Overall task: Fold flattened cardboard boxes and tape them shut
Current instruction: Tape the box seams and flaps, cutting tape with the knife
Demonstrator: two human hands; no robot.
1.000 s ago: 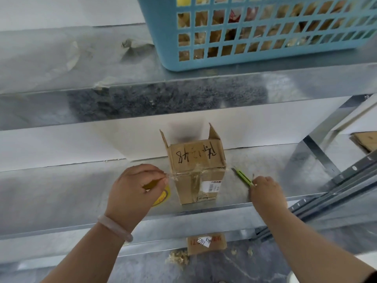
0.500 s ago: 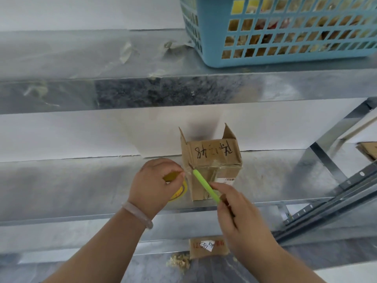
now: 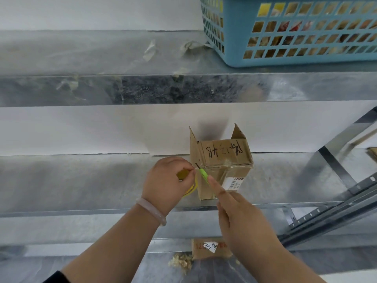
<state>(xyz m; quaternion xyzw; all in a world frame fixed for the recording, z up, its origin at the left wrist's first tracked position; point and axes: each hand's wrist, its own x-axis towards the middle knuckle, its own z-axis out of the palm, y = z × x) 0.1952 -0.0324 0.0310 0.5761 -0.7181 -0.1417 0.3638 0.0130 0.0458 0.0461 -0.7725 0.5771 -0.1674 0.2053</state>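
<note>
Box (image 3: pixel 222 158), one: upright at shelf's (image 3: pixel 81 180) near edge, far flaps up. My left hand (image 3: pixel 167 180) pinched tape roll (image 3: pixel 182 174) just left of it, strip taut; my right hand (image 3: pixel 242 219) gripped knife (image 3: pixel 204 175), presumably to cut

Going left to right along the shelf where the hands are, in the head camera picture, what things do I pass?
Bracelet → left hand → green cutter → cardboard box → slanted metal brace.
</note>
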